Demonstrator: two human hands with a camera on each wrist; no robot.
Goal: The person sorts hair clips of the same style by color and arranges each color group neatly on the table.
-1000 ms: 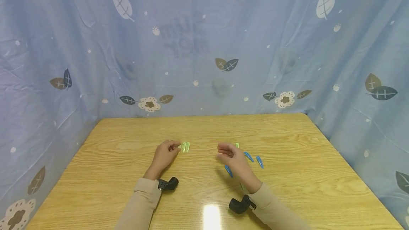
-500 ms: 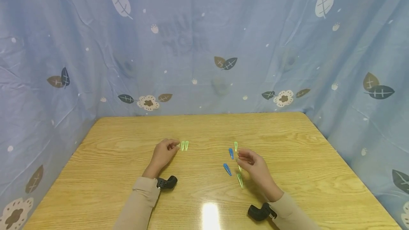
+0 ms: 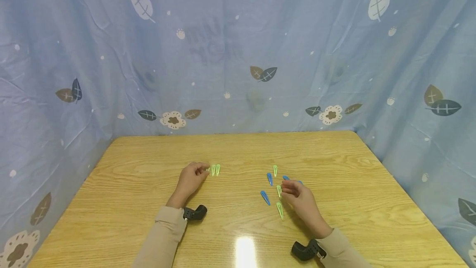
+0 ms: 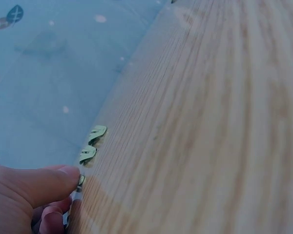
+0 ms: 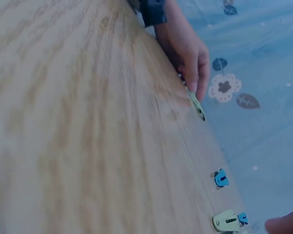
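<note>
At the left of the table my left hand (image 3: 191, 179) has thumb and index finger at the two ends of a green hair clip (image 4: 81, 181), which they partly hide. Two more green snap hair clips (image 3: 215, 170) lie side by side just right of it. My right hand (image 3: 303, 202) hovers with loosely bent fingers, nothing seen between them. Beside its fingertips lies a green hair clip (image 3: 279, 191). Others are a green clip (image 3: 275, 171) behind and a green clip (image 3: 280, 210) in front. Blue hair clips (image 3: 265, 197) lie around them, several in all, two partly behind the hand.
The wooden table (image 3: 238, 148) runs back to a blue patterned curtain (image 3: 223, 53), which also encloses both sides. Black wrist mounts (image 3: 195, 213) sit on both sleeves. Light glares off the table's front middle (image 3: 245, 251).
My right hand has moved right and a little toward the front edge, uncovering blue and green clips on its left. The left hand stays where it was.
</note>
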